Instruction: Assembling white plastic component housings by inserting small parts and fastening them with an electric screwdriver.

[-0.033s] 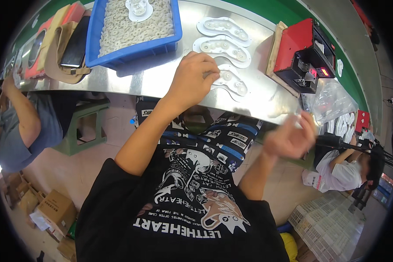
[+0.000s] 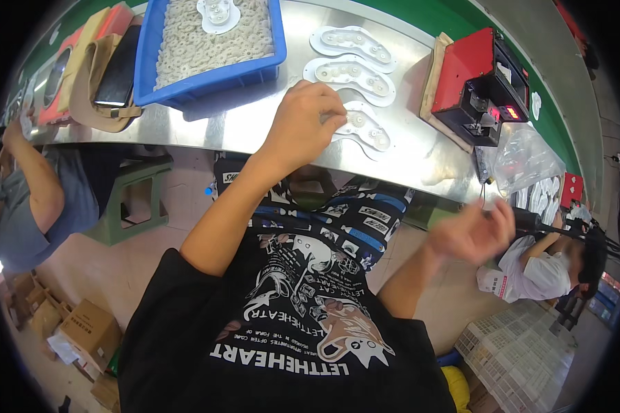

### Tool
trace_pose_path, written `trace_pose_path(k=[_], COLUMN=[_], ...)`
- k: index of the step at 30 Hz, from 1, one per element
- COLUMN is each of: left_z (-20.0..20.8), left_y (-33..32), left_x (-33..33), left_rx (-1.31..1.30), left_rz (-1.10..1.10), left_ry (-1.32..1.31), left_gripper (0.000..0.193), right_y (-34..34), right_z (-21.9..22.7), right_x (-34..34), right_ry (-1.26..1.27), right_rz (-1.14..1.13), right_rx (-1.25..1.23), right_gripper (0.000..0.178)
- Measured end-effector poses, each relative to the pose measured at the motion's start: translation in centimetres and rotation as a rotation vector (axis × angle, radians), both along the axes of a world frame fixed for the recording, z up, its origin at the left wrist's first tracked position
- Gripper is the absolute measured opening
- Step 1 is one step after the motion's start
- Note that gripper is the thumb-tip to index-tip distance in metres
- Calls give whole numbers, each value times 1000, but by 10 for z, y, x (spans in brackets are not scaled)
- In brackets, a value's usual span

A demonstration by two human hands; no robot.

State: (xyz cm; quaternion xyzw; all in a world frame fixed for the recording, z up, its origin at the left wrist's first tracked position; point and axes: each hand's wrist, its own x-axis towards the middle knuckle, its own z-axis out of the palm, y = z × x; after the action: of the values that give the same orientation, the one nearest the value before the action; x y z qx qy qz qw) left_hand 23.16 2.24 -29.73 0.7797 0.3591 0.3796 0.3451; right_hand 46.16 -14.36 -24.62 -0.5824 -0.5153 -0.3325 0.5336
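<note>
My left hand [image 2: 308, 117] rests at the left end of the nearest white foot-shaped plastic piece [image 2: 373, 135], fingers pinched together; whatever they hold is hidden. That piece has small round pale parts set in its recess. Two similar pieces, a middle one [image 2: 355, 78] and a far one [image 2: 350, 45], lie beyond it on the metal table [image 2: 255, 127]. Off the table's front edge at the right, my right hand [image 2: 477, 234] is smeared by motion. Close beside it is a black cylindrical tool with cables [image 2: 528, 220]; whether the hand touches it is unclear.
A blue bin [image 2: 210, 82] of small pale parts, with a white piece on top, stands left. A red and black machine with a lit display [image 2: 472, 82] stands right, near a clear plastic bag [image 2: 527, 162]. Other people sit at left [image 2: 38, 199] and right [image 2: 530, 268].
My right hand has moved a little right and toward me, closer to the black tool. My left hand stays on the nearest white piece.
</note>
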Motion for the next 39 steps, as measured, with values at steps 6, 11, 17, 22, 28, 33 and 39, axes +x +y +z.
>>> trace_pose_path(k=[6, 11, 17, 22, 28, 33, 39], left_z=[-2, 12, 23, 11, 17, 20, 19], left_y=[4, 1, 7, 4, -3, -6, -5], left_x=[2, 4, 1, -4, -3, 0, 2], left_rx=[-6, -140, -242, -118, 53, 150, 113], left_rz=[-72, 18, -68, -100, -151, -191, -188], left_ry=[-5, 54, 169, 35, 118, 242, 197], left_gripper=[11, 12, 16, 17, 36, 56, 50], right_y=[-79, -95, -77, -51, 20, 94, 117], right_z=[13, -30, -33, -14, 83, 110, 113], right_x=[109, 147, 143, 80, 69, 96, 81], right_ry=[452, 835, 959, 1005, 906, 736, 834], right_rz=[-186, 0, 296, 252, 795, 807, 624], right_rx=[202, -162, -218, -181, 68, 26, -11], right_gripper=[50, 42, 39, 37, 36, 31, 20])
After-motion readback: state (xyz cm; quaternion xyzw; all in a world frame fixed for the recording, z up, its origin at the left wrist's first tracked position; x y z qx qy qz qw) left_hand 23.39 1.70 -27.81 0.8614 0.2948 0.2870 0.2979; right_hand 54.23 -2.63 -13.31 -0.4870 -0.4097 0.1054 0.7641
